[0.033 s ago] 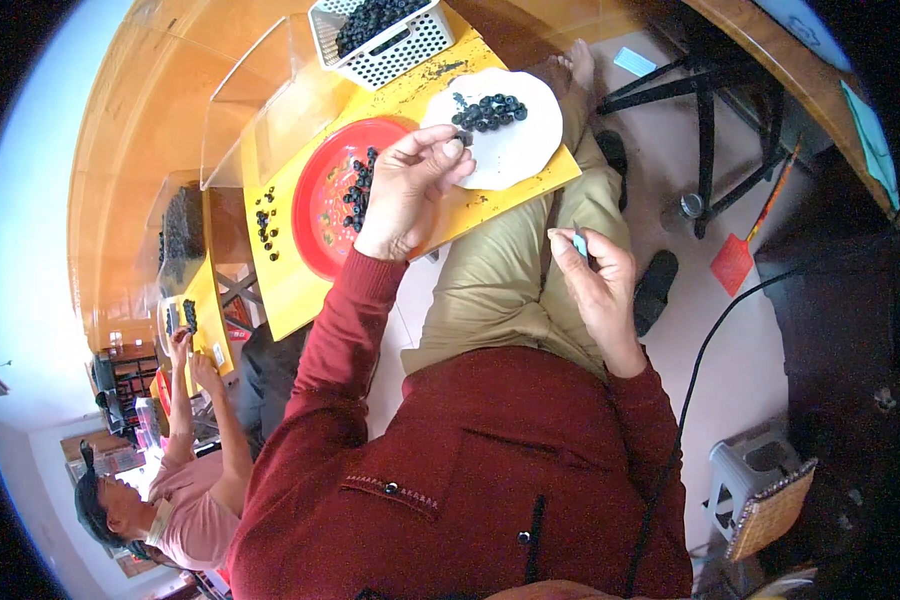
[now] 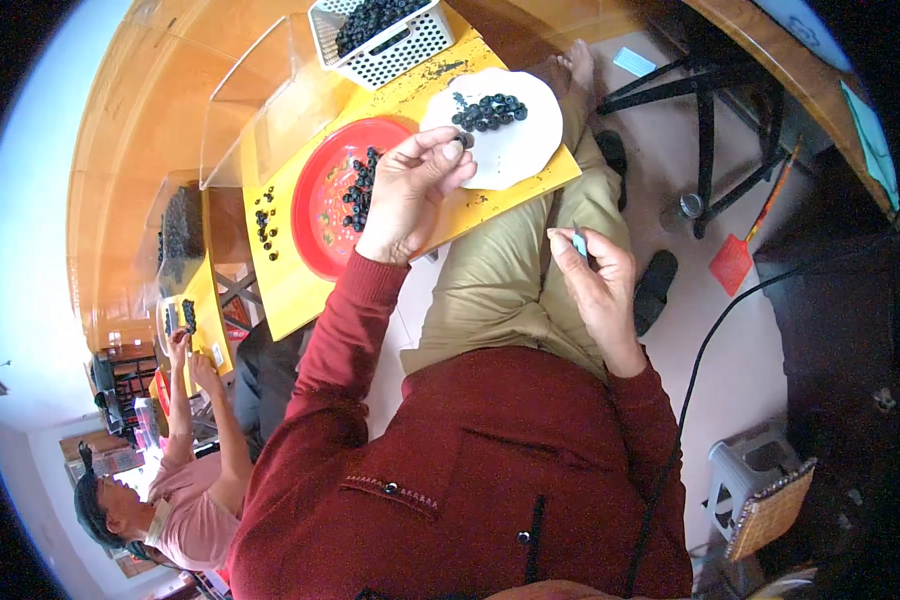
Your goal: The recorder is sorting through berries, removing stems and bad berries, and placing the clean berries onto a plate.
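Observation:
My left hand (image 2: pixel 415 185) is over the yellow table, between a red plate and a white plate, with thumb and fingertips pinching a small dark round bead-like piece (image 2: pixel 464 140). On the scalloped white plate (image 2: pixel 525 165) lies a cluster of black round pieces (image 2: pixel 490 112). More black pieces (image 2: pixel 356 195) rest on the patterned red plate (image 2: pixel 315 205), which my left hand partly covers. My right hand (image 2: pixel 600 290), above my lap, is closed on a small tool with a light-blue part (image 2: pixel 579 243); the rest of the tool is hidden by my fingers.
A white perforated basket (image 2: pixel 395 62) of black pieces stands at the table's far end. Loose pieces (image 2: pixel 266 222) lie on the yellow table (image 2: pixel 288 305) beside a clear panel (image 2: pixel 260 100). At left, another person (image 2: pixel 195 500) works at a similar table. A stool (image 2: pixel 755 480) stands at right.

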`<state>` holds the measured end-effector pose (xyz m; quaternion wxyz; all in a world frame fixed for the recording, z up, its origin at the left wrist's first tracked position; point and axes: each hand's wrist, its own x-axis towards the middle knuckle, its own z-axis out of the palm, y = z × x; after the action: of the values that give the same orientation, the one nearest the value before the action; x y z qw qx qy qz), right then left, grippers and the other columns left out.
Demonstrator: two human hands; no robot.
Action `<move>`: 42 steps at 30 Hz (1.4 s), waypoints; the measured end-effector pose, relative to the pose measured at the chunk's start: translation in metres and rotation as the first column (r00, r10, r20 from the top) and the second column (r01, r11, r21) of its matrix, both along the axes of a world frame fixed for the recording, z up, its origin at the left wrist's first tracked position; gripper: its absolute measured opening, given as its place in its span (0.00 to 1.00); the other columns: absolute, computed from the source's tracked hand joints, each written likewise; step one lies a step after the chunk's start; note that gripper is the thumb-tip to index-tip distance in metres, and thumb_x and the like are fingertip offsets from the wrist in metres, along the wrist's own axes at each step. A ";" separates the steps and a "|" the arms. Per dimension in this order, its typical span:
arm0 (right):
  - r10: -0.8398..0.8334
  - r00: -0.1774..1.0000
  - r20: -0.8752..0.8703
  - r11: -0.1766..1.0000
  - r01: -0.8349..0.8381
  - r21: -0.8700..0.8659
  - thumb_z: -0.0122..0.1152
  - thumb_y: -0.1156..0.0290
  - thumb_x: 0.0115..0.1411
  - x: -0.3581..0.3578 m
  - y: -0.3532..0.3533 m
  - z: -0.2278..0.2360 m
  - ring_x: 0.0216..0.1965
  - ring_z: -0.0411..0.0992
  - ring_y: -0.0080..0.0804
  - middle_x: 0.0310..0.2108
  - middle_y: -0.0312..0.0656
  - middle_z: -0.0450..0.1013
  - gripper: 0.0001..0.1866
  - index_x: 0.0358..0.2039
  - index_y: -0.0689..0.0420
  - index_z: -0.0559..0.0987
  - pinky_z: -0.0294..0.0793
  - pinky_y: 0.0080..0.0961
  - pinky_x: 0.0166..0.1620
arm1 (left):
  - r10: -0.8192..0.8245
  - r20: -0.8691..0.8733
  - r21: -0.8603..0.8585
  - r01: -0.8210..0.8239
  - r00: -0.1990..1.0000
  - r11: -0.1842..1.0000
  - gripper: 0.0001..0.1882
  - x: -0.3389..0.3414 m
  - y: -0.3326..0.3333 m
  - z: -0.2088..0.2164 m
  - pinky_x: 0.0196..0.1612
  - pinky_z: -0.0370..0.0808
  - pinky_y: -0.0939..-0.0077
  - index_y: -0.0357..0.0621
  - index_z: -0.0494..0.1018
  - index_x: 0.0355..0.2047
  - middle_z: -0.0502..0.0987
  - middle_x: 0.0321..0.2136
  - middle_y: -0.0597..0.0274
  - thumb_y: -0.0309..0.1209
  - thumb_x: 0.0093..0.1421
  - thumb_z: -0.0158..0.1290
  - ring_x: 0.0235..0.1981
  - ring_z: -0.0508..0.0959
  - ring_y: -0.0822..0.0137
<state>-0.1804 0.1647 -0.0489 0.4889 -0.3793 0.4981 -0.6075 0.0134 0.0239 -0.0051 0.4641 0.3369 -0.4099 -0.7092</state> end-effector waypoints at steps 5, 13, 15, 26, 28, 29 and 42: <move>0.009 0.997 -0.078 1.000 -0.011 -0.025 0.60 0.71 0.62 0.001 -0.006 0.009 0.24 0.60 0.10 0.21 0.25 0.68 0.09 0.35 0.66 0.80 0.60 0.13 0.26 | -0.007 -0.235 0.123 0.037 0.972 0.992 0.11 0.003 0.018 -0.002 0.46 0.80 0.71 0.34 0.74 0.44 0.79 0.40 0.52 0.21 0.61 0.53 0.39 0.80 0.64; 0.037 0.984 -0.172 0.987 -0.063 -0.145 0.60 0.71 0.63 0.012 -0.026 0.018 0.25 0.62 0.11 0.22 0.28 0.69 0.09 0.36 0.66 0.79 0.62 0.14 0.27 | 0.023 -0.410 0.217 0.074 0.912 0.973 0.12 0.010 0.032 -0.015 0.47 0.80 0.70 0.36 0.74 0.46 0.79 0.38 0.55 0.20 0.60 0.53 0.40 0.80 0.64; 0.036 0.980 -0.194 0.986 -0.066 -0.151 0.60 0.72 0.62 0.015 -0.031 0.020 0.25 0.63 0.12 0.22 0.30 0.70 0.09 0.36 0.67 0.79 0.63 0.15 0.28 | 0.016 -0.421 0.219 0.084 0.907 0.972 0.12 0.011 0.035 -0.017 0.47 0.80 0.70 0.36 0.74 0.46 0.79 0.38 0.55 0.21 0.61 0.53 0.40 0.81 0.64; -0.006 0.885 -0.466 0.941 -0.153 -0.302 0.54 0.67 0.65 0.021 -0.045 0.038 0.37 0.75 0.43 0.36 0.50 0.73 0.16 0.45 0.68 0.75 0.72 0.31 0.40 | -0.059 -0.510 0.208 0.189 0.858 0.960 0.13 0.010 0.040 -0.028 0.48 0.80 0.73 0.39 0.73 0.47 0.75 0.44 0.51 0.21 0.62 0.51 0.42 0.78 0.63; -0.011 0.879 -0.476 0.934 -0.161 -0.319 0.53 0.66 0.66 0.023 -0.046 0.034 0.36 0.73 0.37 0.34 0.47 0.73 0.17 0.47 0.67 0.76 0.71 0.28 0.40 | -0.056 -0.503 0.208 0.184 0.862 0.961 0.12 0.005 0.042 -0.026 0.47 0.81 0.71 0.38 0.73 0.48 0.79 0.39 0.54 0.23 0.63 0.51 0.40 0.80 0.65; -0.017 0.873 -0.487 0.926 -0.170 -0.338 0.52 0.65 0.67 0.024 -0.046 0.032 0.35 0.72 0.32 0.33 0.45 0.72 0.18 0.48 0.67 0.76 0.70 0.24 0.40 | -0.055 -0.503 0.209 0.183 0.862 0.961 0.12 0.005 0.043 -0.025 0.47 0.81 0.71 0.38 0.73 0.48 0.79 0.39 0.54 0.23 0.63 0.51 0.40 0.80 0.65; -0.053 0.883 -0.467 0.883 -0.177 -0.434 0.61 0.68 0.61 0.023 -0.050 0.028 0.31 0.75 0.41 0.31 0.45 0.73 0.12 0.41 0.61 0.76 0.73 0.31 0.34 | -0.079 -0.475 0.224 0.207 0.877 0.952 0.10 -0.005 0.050 -0.027 0.44 0.77 0.72 0.43 0.73 0.45 0.78 0.35 0.65 0.27 0.64 0.52 0.36 0.77 0.73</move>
<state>-0.1574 0.1144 -0.0213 0.2695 -0.6358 0.4277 -0.5833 0.0081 0.0740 -0.0322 0.4441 0.1873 -0.2124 -0.8501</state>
